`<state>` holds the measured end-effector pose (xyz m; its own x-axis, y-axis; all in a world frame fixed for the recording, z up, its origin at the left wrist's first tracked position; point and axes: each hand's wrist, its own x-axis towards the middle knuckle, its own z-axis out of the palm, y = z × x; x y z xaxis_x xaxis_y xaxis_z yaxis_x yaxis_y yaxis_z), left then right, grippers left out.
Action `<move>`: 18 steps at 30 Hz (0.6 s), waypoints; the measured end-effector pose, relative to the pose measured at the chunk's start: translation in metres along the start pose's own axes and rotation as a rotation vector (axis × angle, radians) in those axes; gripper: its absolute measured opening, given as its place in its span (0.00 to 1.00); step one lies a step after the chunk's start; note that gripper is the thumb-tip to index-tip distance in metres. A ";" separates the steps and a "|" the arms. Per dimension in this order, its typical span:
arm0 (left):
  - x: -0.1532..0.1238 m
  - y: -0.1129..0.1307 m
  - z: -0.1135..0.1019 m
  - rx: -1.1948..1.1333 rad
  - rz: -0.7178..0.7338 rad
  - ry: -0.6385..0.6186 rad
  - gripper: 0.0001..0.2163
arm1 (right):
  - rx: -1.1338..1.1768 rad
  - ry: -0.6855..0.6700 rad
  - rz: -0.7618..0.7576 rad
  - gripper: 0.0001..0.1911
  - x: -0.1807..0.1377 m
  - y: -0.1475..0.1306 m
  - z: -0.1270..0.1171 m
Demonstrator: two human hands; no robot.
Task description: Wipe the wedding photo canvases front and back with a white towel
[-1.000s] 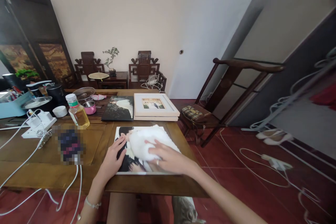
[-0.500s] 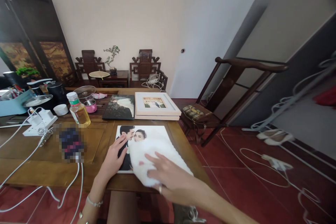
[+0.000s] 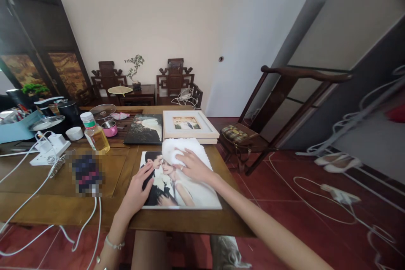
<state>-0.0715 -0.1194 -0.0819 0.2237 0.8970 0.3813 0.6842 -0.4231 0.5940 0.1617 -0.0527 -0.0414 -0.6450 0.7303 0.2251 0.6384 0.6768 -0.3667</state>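
Observation:
A large wedding photo print (image 3: 186,194) lies flat at the near edge of the wooden table (image 3: 57,194). My left hand (image 3: 137,190) rests flat on the print's left side, fingers stretched out. My right hand (image 3: 193,166) presses a white cloth (image 3: 175,149) onto the print's far part, fingers spread over the cloth.
Behind the print lie a dark photo panel (image 3: 144,129) and a white framed picture (image 3: 187,125). An oil bottle (image 3: 94,133), a pink pot (image 3: 109,128), a power strip (image 3: 47,149) and white cables occupy the left. A wooden chair (image 3: 272,109) stands right of the table.
My right hand slid the white cloth from the print's near edge up to its far edge. The couple's picture now shows fully. My left hand stayed in place.

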 end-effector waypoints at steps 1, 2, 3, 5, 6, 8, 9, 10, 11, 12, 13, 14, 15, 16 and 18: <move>0.000 0.000 0.000 0.003 -0.004 -0.005 0.18 | -0.006 0.005 -0.011 0.10 0.001 -0.004 0.003; 0.000 0.000 0.000 0.005 -0.007 -0.009 0.18 | -0.009 0.001 -0.028 0.10 0.000 -0.010 0.005; 0.001 0.000 0.000 0.003 -0.010 -0.011 0.18 | -0.010 -0.009 -0.048 0.11 -0.004 -0.018 0.006; 0.001 0.000 0.000 -0.007 -0.014 -0.011 0.18 | 0.006 -0.056 -0.090 0.12 -0.019 -0.036 0.004; 0.001 0.000 0.000 -0.014 -0.013 -0.010 0.18 | 0.021 -0.093 -0.109 0.13 -0.029 -0.045 0.001; 0.001 -0.001 0.001 -0.024 -0.009 -0.009 0.18 | 0.070 -0.186 -0.137 0.13 -0.051 -0.063 -0.009; 0.001 -0.001 0.001 -0.025 -0.007 -0.008 0.18 | 0.108 -0.243 -0.150 0.13 -0.062 -0.070 -0.015; 0.000 -0.002 0.001 -0.024 -0.008 -0.006 0.18 | 0.151 -0.300 -0.159 0.12 -0.071 -0.075 -0.022; 0.000 -0.002 0.001 -0.021 -0.010 -0.004 0.18 | 0.195 -0.354 -0.157 0.12 -0.079 -0.078 -0.028; 0.000 -0.002 0.001 -0.017 -0.014 -0.003 0.18 | 0.236 -0.399 -0.142 0.11 -0.085 -0.077 -0.034; 0.000 -0.002 0.001 -0.012 -0.018 -0.004 0.18 | 0.269 -0.434 -0.114 0.11 -0.089 -0.074 -0.039; 0.000 -0.002 0.001 -0.008 -0.020 -0.006 0.18 | 0.291 -0.454 -0.072 0.10 -0.091 -0.068 -0.043; 0.000 -0.002 0.001 -0.005 -0.020 -0.008 0.18 | 0.303 -0.455 -0.022 0.09 -0.091 -0.060 -0.045; 0.000 -0.002 0.001 -0.004 -0.017 -0.008 0.18 | 0.307 -0.439 0.026 0.09 -0.089 -0.050 -0.045; 0.001 -0.002 0.001 -0.012 -0.004 0.003 0.18 | 0.289 -0.354 0.106 0.10 -0.080 -0.028 -0.040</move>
<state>-0.0716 -0.1180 -0.0837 0.2190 0.8984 0.3807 0.6767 -0.4210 0.6041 0.2127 -0.1263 -0.0128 -0.7183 0.6834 -0.1303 0.5974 0.5099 -0.6190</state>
